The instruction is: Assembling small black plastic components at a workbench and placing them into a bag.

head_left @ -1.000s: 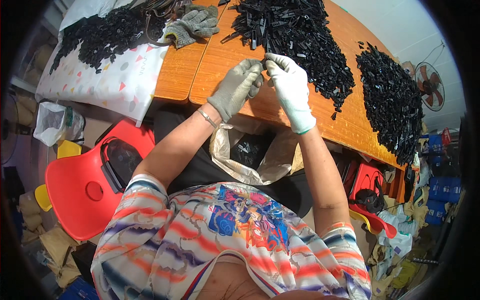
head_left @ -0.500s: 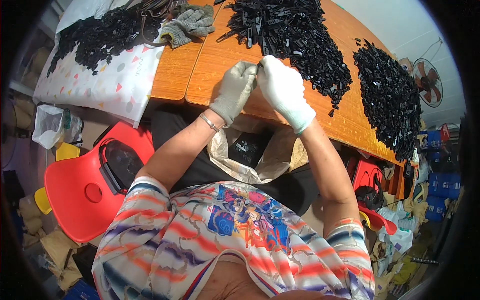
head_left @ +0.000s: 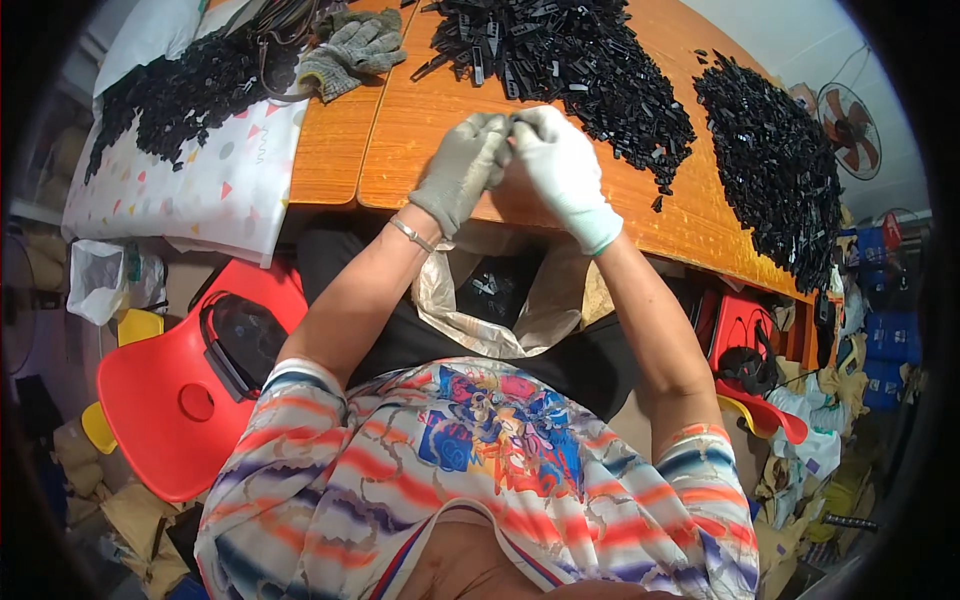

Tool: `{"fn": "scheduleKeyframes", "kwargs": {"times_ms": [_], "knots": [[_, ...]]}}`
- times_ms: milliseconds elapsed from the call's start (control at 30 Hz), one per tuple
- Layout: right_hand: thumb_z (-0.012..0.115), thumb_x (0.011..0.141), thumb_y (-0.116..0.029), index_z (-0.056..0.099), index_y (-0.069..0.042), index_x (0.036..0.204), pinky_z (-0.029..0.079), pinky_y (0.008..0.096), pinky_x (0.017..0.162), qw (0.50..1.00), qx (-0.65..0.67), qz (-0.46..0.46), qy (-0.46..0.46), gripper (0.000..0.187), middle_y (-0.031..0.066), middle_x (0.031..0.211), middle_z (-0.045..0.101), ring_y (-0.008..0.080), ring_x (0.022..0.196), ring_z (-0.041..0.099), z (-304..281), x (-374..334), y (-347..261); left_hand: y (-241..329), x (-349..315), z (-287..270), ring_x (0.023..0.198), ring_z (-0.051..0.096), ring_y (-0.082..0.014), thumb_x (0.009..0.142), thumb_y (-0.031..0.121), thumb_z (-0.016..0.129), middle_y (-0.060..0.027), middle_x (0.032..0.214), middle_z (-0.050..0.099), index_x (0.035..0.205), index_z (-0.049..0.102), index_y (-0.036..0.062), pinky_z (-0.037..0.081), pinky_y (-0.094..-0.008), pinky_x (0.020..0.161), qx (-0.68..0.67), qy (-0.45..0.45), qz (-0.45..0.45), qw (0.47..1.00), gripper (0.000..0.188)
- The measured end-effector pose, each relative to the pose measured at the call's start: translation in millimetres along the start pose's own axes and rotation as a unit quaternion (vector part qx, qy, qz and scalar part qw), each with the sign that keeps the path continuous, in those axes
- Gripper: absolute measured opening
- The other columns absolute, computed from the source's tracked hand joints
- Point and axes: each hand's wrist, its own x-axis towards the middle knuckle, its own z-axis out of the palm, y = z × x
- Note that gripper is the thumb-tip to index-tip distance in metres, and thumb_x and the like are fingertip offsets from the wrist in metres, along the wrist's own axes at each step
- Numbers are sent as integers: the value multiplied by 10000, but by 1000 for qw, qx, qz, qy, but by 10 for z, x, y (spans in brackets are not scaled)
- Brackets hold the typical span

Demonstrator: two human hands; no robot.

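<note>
Sack (head_left: 436, 290) by counter's (head_left: 410, 130) near edge held dark pcs (head_left: 488, 287). L hand (head_left: 460, 165) & R hand (head_left: 560, 170) met over counter — couldn't tell if grip clamped anything. Blk pile (head_left: 560, 50) twd far edge; fan (head_left: 850, 130) off R end.

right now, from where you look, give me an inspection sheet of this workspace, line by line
surface: wooden table, patterned cloth over its left part
things: black parts in three heaps, one on the cloth, one mid-table, one at right; more in the open sack below the table edge
clutter: grey gloves by the left heap
hands: left hand, grey-gloved, and right hand, white-gloved, fingertips together over the table; anything pinched is hidden
cables: thin cord above the fan
surroundings: red chair at left, blue containers at far right
</note>
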Motion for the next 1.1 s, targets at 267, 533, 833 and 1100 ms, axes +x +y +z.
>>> {"fn": "scheduleKeyframes", "kwargs": {"times_ms": [267,533,833,1100], "knots": [[661,797,-172,657,-20,1029,515,304,728,920,355,122,-111,277,121,898,674,212,747,642,-375,-75,-26,-61,-101,-99,496,396,-8,1003,208,478,-5,756,557,1129,531,50,278,-132,410,-83,-4,-19,996,209],[629,909,-203,653,23,925,461,230,628,880,447,98,-127,228,38,782,649,91,665,586,-148,-325,56,-176,-352,8,533,357,6,1003,242,487,16,784,531,1245,490,31,258,-139,441,-130,-80,-59,987,321],[581,839,-302,715,-92,904,506,347,806,992,-44,114,-37,258,116,942,690,269,895,654,-824,-634,561,-428,-905,-65,747,601,-187,917,129,508,-98,780,615,1170,579,33,480,-270,691,333,-126,13,934,280],[661,804,-420,625,-75,1202,485,363,888,927,-287,244,-12,528,145,1121,676,292,1038,645,-1261,-369,1191,-666,-970,-423,1046,586,-330,867,152,566,-159,1108,619,1136,595,48,468,-419,907,545,-185,114,810,290]]}}
